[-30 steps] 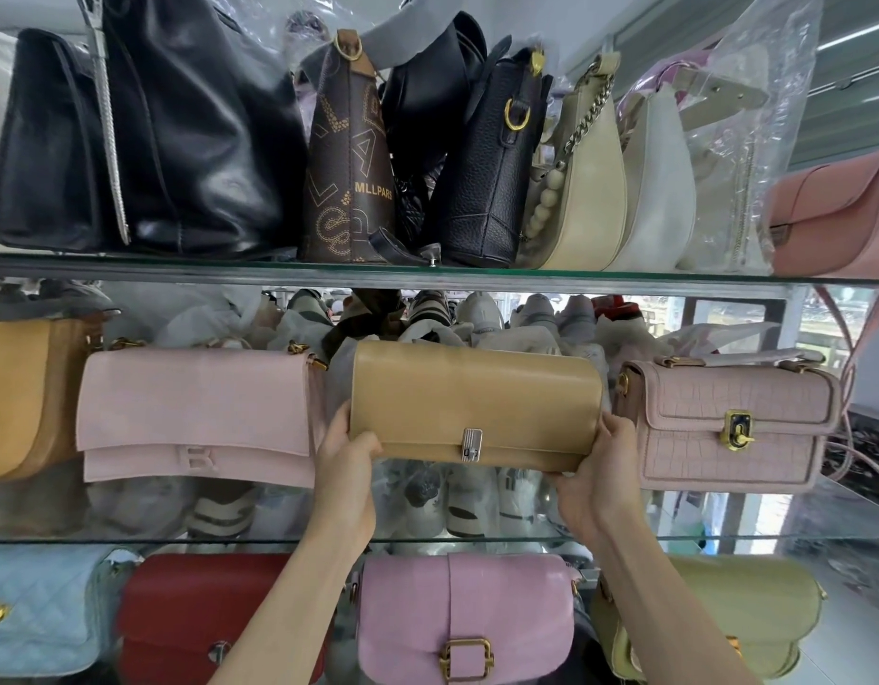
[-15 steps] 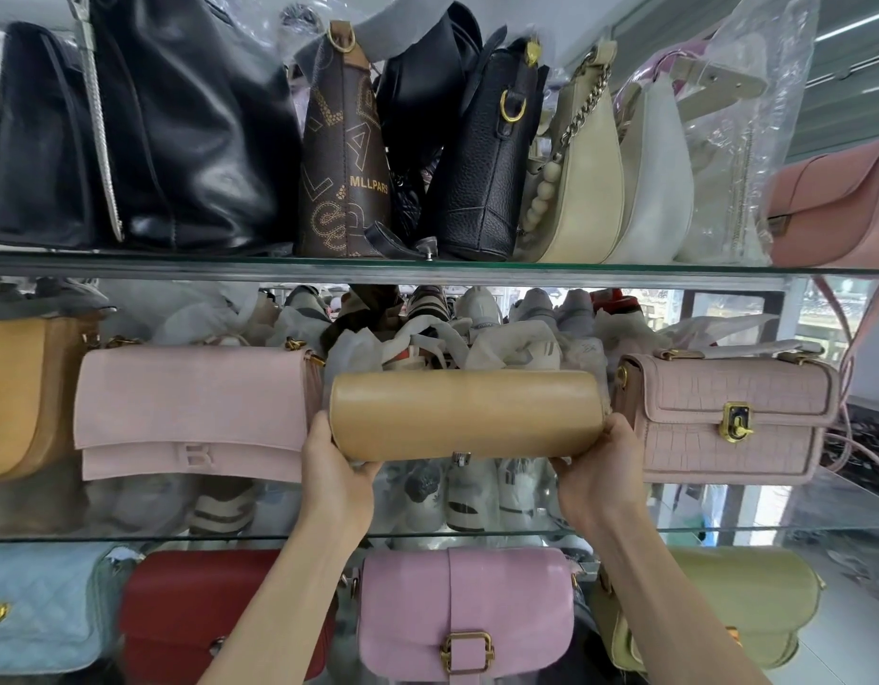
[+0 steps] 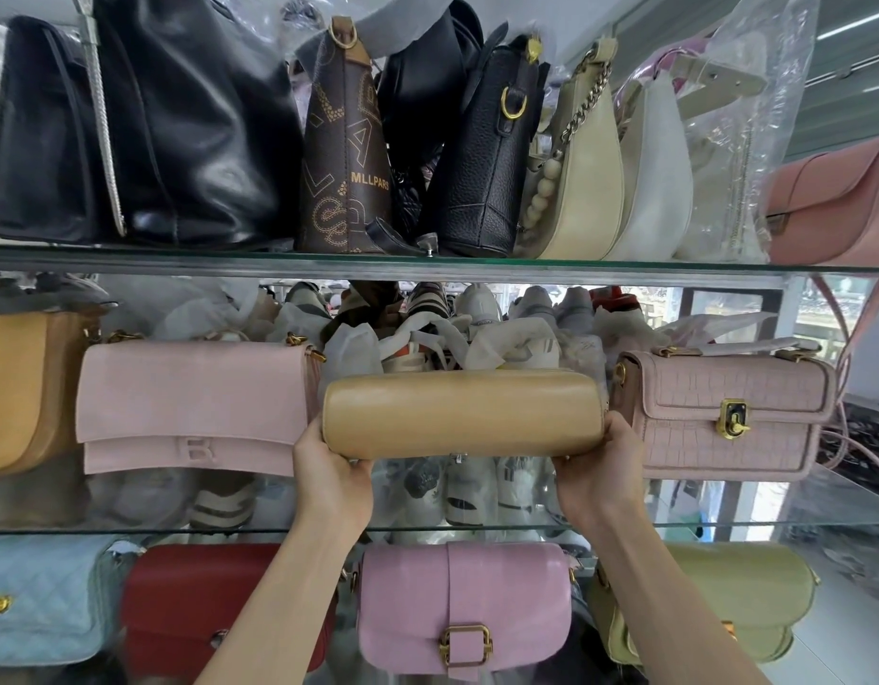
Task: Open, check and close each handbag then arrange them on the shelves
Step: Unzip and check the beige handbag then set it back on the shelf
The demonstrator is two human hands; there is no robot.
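Hands: two | left grip point(image 3: 331, 474) and right grip point(image 3: 598, 469) clasp one tan handbag point(image 3: 462, 415) | glass shelves point(image 3: 427, 265): three

Tan handbag point(image 3: 462, 412) — smooth, softly glossy leather.

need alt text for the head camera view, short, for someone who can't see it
Two bare hands, left hand and right hand, grip the ends of a tan handbag at the middle glass shelf, between a pale pink clutch and a mauve bag.
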